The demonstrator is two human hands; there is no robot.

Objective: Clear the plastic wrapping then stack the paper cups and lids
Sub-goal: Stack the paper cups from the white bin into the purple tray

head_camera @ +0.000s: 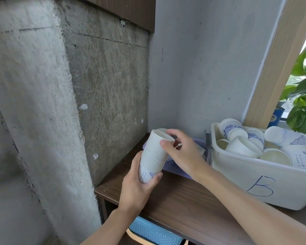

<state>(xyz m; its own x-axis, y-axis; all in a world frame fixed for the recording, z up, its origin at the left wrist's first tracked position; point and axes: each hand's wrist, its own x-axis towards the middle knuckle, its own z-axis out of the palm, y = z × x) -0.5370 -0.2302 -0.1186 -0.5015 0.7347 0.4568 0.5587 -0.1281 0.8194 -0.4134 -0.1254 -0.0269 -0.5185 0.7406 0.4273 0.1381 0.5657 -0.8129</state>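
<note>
1. Head view: I see both hands on one stack of paper cups, held in the air over the wooden surface, left of the white tub.
2. My left hand wraps the stack's bottom end, fingers curled round it; the stack leans slightly, mouth up.
3. My right hand pinches the top cup's rim between thumb and fingers.
4. The tub stands on the surface with a blue mark on its side; loose cups lie jumbled inside it.
5. Lilac plastic wrapping lies flat between tub and stack, partly hidden by my right wrist.
6. Below and left of the tub, under the surface, a blue basket; behind the tub, a leafy plant.
</note>
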